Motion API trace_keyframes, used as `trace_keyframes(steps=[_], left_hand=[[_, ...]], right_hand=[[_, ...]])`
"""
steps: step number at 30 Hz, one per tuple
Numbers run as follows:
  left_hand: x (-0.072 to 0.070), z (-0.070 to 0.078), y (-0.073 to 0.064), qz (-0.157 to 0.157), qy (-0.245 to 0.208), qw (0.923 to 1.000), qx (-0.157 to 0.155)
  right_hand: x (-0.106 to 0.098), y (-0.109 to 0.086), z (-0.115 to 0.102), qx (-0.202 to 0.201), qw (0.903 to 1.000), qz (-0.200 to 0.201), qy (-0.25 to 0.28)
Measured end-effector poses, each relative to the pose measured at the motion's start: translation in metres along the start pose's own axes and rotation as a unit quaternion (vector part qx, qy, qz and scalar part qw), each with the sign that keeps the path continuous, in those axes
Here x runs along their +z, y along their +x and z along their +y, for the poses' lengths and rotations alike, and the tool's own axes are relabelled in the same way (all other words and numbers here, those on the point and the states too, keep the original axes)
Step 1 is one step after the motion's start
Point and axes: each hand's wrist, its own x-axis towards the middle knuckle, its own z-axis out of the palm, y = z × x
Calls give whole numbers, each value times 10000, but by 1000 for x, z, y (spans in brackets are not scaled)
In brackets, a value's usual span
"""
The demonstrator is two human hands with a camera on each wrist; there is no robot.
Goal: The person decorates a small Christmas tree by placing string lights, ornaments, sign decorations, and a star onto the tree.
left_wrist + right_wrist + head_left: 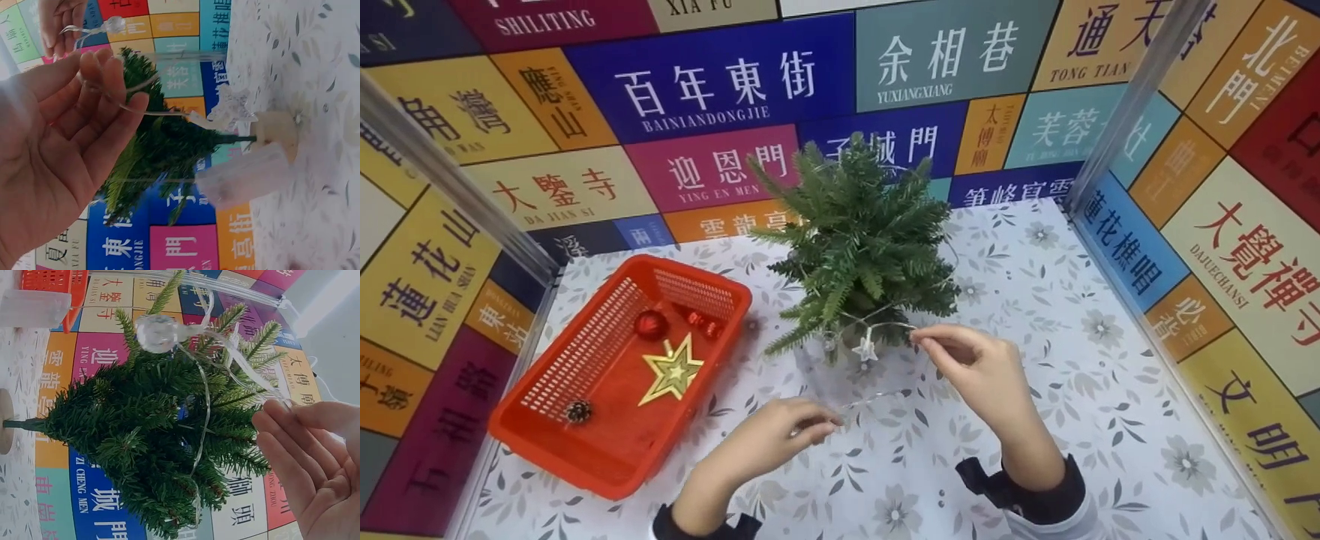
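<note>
A small green artificial Christmas tree [862, 225] stands upright, with a clear string of lights trailing around its branches. My right hand [979, 367] pinches the light string's wire at the tree's lower right, beside a star-shaped bulb [867, 346]. In the right wrist view, a round faceted bulb [157, 333] hangs off the wire near those fingertips. Lower and nearer, my left hand [780, 435] holds another stretch of wire between thumb and fingers. A star bulb [225, 109] dangles from it in the left wrist view, beside a frosted box [244, 177] hanging on a wire.
Left of the tree sits a red plastic basket [611, 487] holding a gold star [673, 371], a red ball [651, 325], other small red ornaments [705, 324] and a pine cone [578, 410]. Printed panels [712, 82] wall the patterned tabletop [1110, 420] at the back and sides.
</note>
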Motion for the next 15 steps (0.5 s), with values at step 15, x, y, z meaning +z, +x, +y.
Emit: trace_keyframes(steps=[15], left_hand=[[-64,13,-44,218,243,9994,83]], right_hand=[[5,7,14,-879,9933,733,-132]])
